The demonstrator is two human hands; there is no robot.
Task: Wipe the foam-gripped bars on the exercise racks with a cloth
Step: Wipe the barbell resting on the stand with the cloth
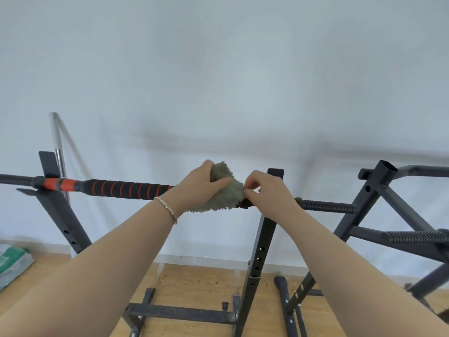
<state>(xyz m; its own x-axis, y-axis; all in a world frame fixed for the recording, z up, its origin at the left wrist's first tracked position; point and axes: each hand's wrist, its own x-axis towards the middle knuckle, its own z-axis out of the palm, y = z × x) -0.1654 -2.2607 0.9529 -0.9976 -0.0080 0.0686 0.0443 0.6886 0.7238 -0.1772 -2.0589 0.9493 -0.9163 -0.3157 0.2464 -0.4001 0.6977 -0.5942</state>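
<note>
A long bar with a black foam grip striped in orange (126, 188) lies across two black rack uprights. A fluffy grey-green cloth (222, 193) is wrapped over the bar near the right upright (266, 229). My left hand (198, 184) grips the cloth from the left, thumb across its front. My right hand (266, 190) pinches the cloth's right edge, just above the bar. The bar's threaded end (325, 205) sticks out to the right of my right hand.
A second black rack (379, 190) with a ribbed bar (413, 237) stands at the right. The left upright (60, 215) carries the bar's orange section. A silver pole (57, 142) leans on the white wall. A green-and-white bag (12, 263) lies on the wooden floor.
</note>
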